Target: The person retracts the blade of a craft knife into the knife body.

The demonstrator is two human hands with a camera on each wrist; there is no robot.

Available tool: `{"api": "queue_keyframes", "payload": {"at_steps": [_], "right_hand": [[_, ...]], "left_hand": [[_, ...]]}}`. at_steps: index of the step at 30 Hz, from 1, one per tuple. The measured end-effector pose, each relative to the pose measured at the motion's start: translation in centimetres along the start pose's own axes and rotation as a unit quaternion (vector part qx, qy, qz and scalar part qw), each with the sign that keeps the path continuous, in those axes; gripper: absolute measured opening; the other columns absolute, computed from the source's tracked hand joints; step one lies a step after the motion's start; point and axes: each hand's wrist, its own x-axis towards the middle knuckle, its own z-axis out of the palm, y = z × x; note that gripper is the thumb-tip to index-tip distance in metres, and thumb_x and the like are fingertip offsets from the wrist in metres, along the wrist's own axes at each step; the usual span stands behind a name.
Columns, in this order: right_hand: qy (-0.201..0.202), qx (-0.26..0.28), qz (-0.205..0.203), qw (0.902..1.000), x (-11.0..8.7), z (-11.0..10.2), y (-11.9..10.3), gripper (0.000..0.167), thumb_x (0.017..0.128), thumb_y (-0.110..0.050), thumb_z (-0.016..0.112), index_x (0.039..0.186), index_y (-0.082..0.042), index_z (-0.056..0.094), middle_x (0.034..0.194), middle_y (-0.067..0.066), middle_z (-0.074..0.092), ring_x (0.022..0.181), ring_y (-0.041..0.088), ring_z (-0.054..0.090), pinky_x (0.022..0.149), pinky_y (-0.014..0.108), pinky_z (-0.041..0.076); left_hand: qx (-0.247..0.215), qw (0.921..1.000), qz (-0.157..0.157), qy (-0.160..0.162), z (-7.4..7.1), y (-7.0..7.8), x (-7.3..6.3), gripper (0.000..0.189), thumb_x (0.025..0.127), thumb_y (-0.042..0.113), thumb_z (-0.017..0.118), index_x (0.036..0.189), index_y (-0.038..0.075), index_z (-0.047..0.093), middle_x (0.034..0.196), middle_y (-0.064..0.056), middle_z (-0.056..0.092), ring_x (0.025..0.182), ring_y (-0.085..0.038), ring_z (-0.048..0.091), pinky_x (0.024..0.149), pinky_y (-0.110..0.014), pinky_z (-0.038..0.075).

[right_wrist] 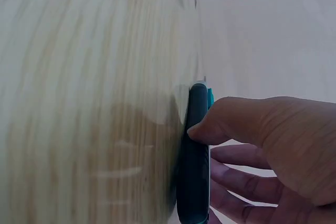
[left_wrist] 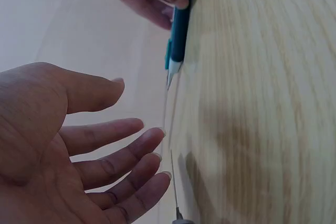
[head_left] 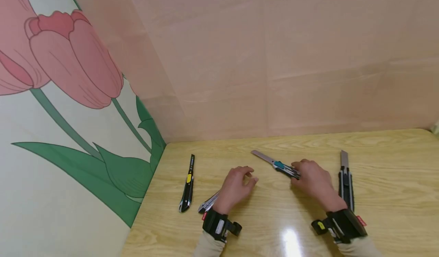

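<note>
My right hand (head_left: 313,179) holds a black-and-teal snap-off utility knife (head_left: 287,169) by the rear of its handle. Its long blade is out, pointing to the far left. In the right wrist view, the thumb lies on one side of the dark handle (right_wrist: 194,182) and the fingers are on the other. My left hand (head_left: 234,184) hovers over the table with relaxed, slightly bent fingers and nothing in them. Beneath the left wrist lies another utility knife (head_left: 207,204), partly covered by that hand.
On the wood-grain table (head_left: 267,219), a black utility knife with a yellow slider (head_left: 186,190) lies at the left. A larger black utility knife (head_left: 346,184), blade out, lies right of my right hand, its lower end hidden by the wrist strap. A pinkish sheet (head_left: 274,77) backs the table.
</note>
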Motion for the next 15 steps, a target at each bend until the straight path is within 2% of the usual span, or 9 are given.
{"api": "queue_keyframes", "payload": {"at_steps": [3, 9, 15], "right_hand": [[-0.005, 0.012, -0.003, 0.9999, -0.1, 0.0, -0.5, 0.044, 0.075, -0.016, 0.077, 0.115, -0.001, 0.068, 0.099, 0.016, 0.064, 0.078, 0.025, 0.055, 0.051, 0.035, 0.044], [-0.008, 0.067, -0.012, 0.9977, -0.3, -0.1, -1.5, 0.027, 0.079, -0.014, 0.074, 0.104, -0.005, 0.072, 0.087, 0.009, 0.063, 0.065, 0.017, 0.048, 0.051, 0.029, 0.038], [0.01, 0.104, 0.007, 0.9945, -0.4, -0.8, -2.6, 0.024, 0.082, -0.016, 0.075, 0.102, -0.004, 0.071, 0.088, 0.013, 0.06, 0.063, 0.018, 0.051, 0.047, 0.028, 0.038]], "left_hand": [[0.0, 1.0, 0.002, 0.0, 0.3, 0.1, 0.0, 0.034, 0.094, 0.035, 0.064, 0.12, 0.013, 0.067, 0.099, 0.004, 0.066, 0.087, -0.012, 0.057, 0.075, -0.024, 0.046], [0.006, 0.9998, 0.019, 0.001, 1.2, 0.4, 0.1, 0.035, 0.094, 0.036, 0.065, 0.119, 0.013, 0.067, 0.091, 0.01, 0.064, 0.079, -0.005, 0.054, 0.07, -0.019, 0.045], [0.011, 0.9991, 0.04, -0.006, 2.2, 0.7, 0.3, 0.033, 0.093, 0.037, 0.067, 0.116, 0.014, 0.068, 0.09, 0.012, 0.064, 0.075, -0.001, 0.052, 0.068, -0.016, 0.043]]}}
